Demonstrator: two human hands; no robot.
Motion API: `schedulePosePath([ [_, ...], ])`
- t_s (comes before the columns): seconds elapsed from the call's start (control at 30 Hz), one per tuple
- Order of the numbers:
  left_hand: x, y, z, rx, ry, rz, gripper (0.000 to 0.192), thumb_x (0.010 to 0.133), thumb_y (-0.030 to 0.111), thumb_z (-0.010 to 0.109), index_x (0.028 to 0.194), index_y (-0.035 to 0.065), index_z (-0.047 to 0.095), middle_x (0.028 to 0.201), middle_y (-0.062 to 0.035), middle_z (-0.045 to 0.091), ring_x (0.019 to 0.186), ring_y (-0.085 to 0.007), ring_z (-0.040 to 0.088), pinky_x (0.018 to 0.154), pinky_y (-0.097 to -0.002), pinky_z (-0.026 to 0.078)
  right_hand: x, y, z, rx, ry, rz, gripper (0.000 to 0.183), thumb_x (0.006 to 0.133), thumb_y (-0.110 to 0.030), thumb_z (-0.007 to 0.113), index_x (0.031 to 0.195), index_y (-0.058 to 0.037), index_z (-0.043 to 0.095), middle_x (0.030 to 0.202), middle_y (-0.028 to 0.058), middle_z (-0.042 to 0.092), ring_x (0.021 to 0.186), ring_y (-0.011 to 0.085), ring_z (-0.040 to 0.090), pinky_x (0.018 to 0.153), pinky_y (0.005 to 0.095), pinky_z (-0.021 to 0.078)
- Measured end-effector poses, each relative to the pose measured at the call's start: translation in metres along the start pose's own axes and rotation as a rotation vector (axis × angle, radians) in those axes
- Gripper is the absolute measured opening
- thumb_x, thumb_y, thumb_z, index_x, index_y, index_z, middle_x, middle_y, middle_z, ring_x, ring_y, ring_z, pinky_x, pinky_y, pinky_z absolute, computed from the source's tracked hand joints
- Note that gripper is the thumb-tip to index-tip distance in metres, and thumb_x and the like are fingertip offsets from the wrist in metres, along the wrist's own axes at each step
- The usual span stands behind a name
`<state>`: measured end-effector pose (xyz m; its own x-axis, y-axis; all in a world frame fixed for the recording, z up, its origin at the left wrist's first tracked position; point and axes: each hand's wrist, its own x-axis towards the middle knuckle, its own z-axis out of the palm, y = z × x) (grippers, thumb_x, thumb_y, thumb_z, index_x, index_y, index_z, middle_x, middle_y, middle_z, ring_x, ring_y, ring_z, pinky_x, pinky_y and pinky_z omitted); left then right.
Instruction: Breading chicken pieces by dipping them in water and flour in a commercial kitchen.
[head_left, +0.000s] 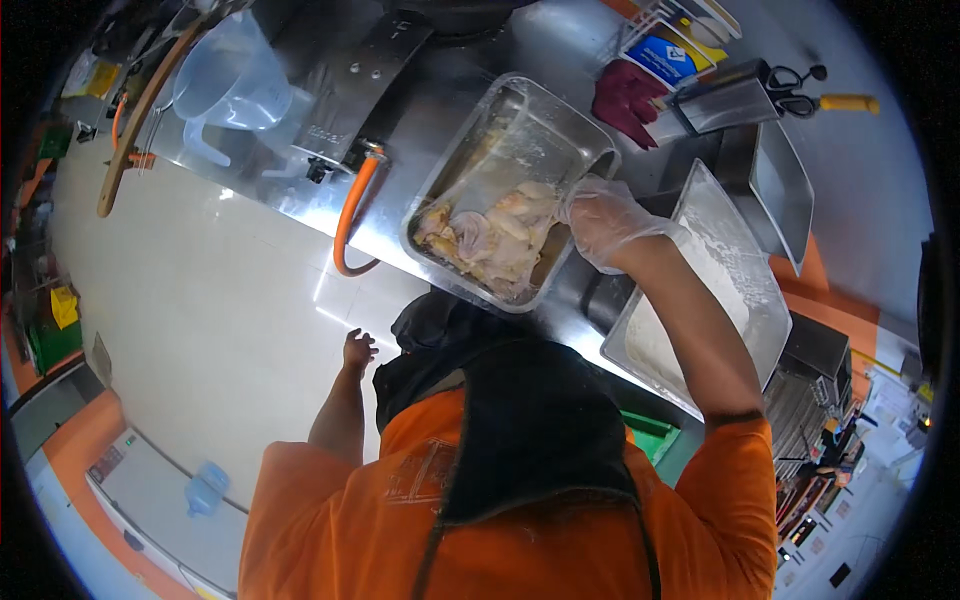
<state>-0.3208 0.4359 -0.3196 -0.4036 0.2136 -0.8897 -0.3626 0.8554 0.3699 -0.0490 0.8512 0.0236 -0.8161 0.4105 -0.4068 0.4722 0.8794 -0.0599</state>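
My right hand (600, 217), in a clear plastic glove, is at the right rim of a rectangular steel pan (450, 174). Its fingertips reach beside the raw chicken pieces (499, 236) inside; whether they grip a piece or the rim cannot be made out. The chicken lies in the near half of the pan, with wet residue on the walls. Under my right forearm stands a container of white flour-like powder (660, 330). My left hand (360, 351) is bare, low beside my body over the floor, its fingers apart and holding nothing.
Left of the pan are a steel burner unit (360, 90) with an orange hose (349, 217), a clear plastic pitcher (232, 75) and a long wooden handle (142, 120). A maroon cloth item (626, 101), a steel holder with scissors (727, 97) and another steel container (780, 187) stand at the right.
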Motion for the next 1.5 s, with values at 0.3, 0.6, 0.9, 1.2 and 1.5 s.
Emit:
schedulePosePath([
  [0.3,-0.008,0.001,-0.006,-0.073,0.170,0.025,0.073,0.085,0.009,0.053,0.142,0.0082,0.007,0.087,-0.0146,0.062,0.059,-0.0216,0.062,0.045,-0.0313,0.046,0.024,-0.033,0.036,0.258,0.174,0.061,0.013,0.075,-0.012,0.057,0.079,-0.0043,0.067,0.084,0.0178,0.065,0.083,0.0350,0.064,0.073,0.0437,0.0505],
  [0.6,0.006,0.013,-0.002,-0.053,0.120,0.071,0.081,0.082,0.009,0.057,0.141,0.0031,0.000,0.070,-0.0133,0.061,0.053,-0.0201,0.061,0.043,-0.0307,0.046,0.037,-0.064,0.024,0.422,-0.004,0.486,0.017,0.072,-0.014,0.063,0.085,-0.0041,0.067,0.085,0.0214,0.063,0.083,0.0382,0.061,0.076,0.0413,0.0492],
  [0.9,0.019,0.033,-0.003,-0.031,0.095,0.109,0.084,0.081,0.014,0.058,0.142,0.0052,0.001,0.083,-0.0167,0.063,0.059,-0.0215,0.063,0.047,-0.0314,0.048,0.010,-0.042,0.022,0.262,0.197,0.281,0.023,0.077,-0.023,0.058,0.086,-0.0045,0.067,0.087,0.0194,0.065,0.085,0.0358,0.063,0.077,0.0432,0.0499],
  [1.2,0.023,0.025,-0.008,-0.013,0.083,0.005,0.081,0.081,0.013,0.060,0.143,0.0122,0.007,0.088,-0.0157,0.061,0.061,-0.0223,0.062,0.045,-0.0328,0.045,-0.057,-0.013,-0.031,0.733,0.343,0.519,0.020,0.083,-0.018,0.057,0.091,-0.0022,0.066,0.068,0.0109,0.059,0.060,0.0187,0.057,0.056,0.0318,0.0444],
  [1.5,0.022,0.058,-0.005,0.158,0.028,0.061,0.092,0.078,0.013,0.067,0.141,0.0138,-0.001,0.087,-0.0126,0.064,0.062,-0.0205,0.061,0.050,-0.0337,0.046,-0.088,-0.017,-0.041,1.842,0.570,0.878,0.016,0.087,-0.008,0.057,0.097,0.0037,0.061,0.076,0.0084,0.062,0.061,0.0144,0.057,0.051,0.0273,0.0429],
])
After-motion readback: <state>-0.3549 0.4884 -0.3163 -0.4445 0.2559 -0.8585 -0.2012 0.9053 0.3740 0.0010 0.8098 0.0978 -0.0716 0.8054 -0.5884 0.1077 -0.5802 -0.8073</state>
